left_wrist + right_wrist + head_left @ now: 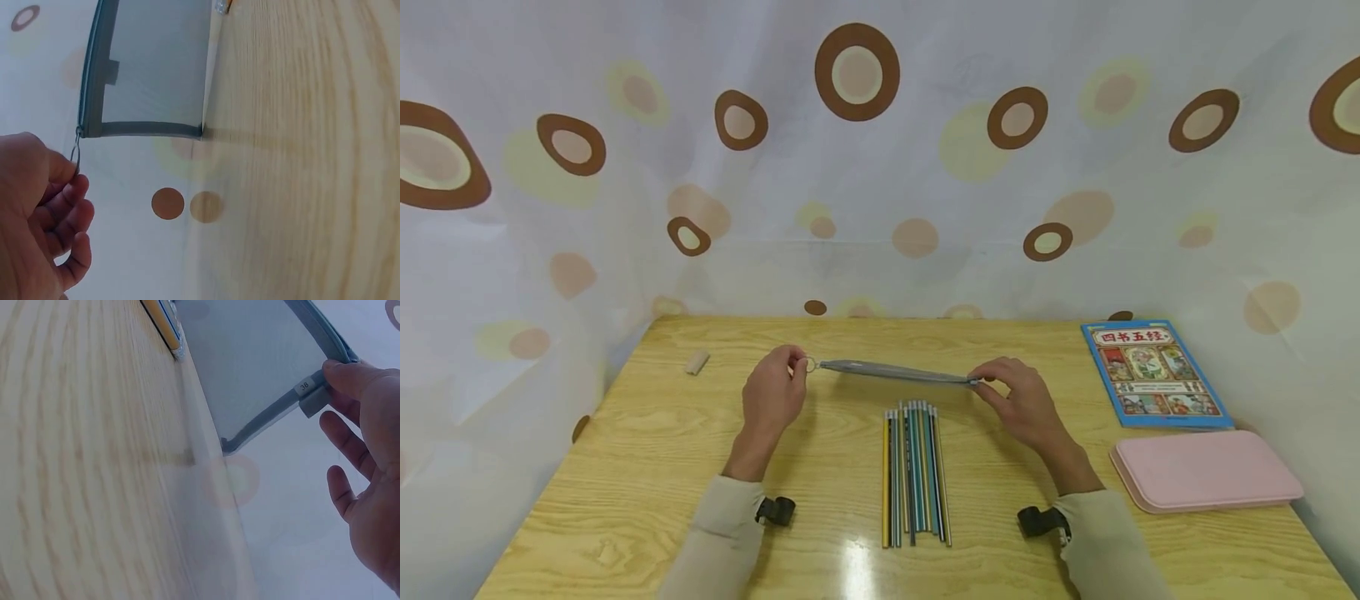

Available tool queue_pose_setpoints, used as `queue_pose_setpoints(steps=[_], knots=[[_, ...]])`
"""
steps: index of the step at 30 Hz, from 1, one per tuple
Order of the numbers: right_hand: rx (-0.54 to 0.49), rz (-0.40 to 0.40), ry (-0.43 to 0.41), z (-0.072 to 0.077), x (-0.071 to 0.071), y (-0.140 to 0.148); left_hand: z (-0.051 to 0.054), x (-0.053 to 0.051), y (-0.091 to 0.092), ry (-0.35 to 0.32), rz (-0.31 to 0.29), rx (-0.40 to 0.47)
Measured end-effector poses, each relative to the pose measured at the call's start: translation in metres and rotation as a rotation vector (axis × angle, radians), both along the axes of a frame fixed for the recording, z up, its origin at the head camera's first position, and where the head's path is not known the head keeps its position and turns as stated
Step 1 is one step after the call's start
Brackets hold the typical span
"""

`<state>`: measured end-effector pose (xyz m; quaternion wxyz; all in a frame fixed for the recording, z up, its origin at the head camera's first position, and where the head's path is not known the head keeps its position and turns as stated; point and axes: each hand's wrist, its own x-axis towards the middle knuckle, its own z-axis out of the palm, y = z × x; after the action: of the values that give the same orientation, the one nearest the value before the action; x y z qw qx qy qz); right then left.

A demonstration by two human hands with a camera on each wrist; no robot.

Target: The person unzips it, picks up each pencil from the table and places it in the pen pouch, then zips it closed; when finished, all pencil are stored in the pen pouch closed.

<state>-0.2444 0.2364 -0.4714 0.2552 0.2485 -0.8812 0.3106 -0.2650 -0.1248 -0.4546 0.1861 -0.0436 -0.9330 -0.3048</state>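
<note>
We hold grey zip pouch (891, 372) by its ends: left hand (773, 390) pinches ring (810, 365), right hand (1022, 402) pinches opposite top corner. Pencils (913, 479) lie side by side on table (647, 450).

Head view: pouch (898, 372) seen nearly edge-on, its face hidden. Both sleeves (718, 533) and the surface (625, 467) are cut off by the lower edge. Pencils (911, 483) are overlapped, exact count not to be told. Finer print on the booklet (1157, 373) cannot be read. Wrist views: pouch and pencils cropped by the top edge; left grip (37, 206) cropped leftward, right grip (381, 437) rightward.
</note>
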Motion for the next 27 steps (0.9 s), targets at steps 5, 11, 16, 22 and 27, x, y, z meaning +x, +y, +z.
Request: queue_pose_setpoints(steps=[5, 11, 16, 22, 27], knots=[[-0.026, 0.004, 0.01, -0.002, -0.001, -0.001, 0.001, 0.003, 0.006, 0.016, -0.024, -0.035], [-0.024, 0.007, -0.003, -0.003, 0.001, -0.004, 0.003, 0.007, 0.023, 0.159, -0.07, -0.152], [-0.026, 0.008, 0.012, -0.003, 0.002, -0.005, 0.005, 0.011, 0.034, 0.205, -0.256, -0.257], [-0.032, 0.014, 0.018, -0.003, 0.001, -0.004, 0.007, 0.012, 0.039, 0.157, -0.459, -0.382], [-0.036, 0.027, 0.013, -0.002, 0.0, -0.004, 0.007, 0.012, 0.042, 0.148, -0.501, -0.437]])
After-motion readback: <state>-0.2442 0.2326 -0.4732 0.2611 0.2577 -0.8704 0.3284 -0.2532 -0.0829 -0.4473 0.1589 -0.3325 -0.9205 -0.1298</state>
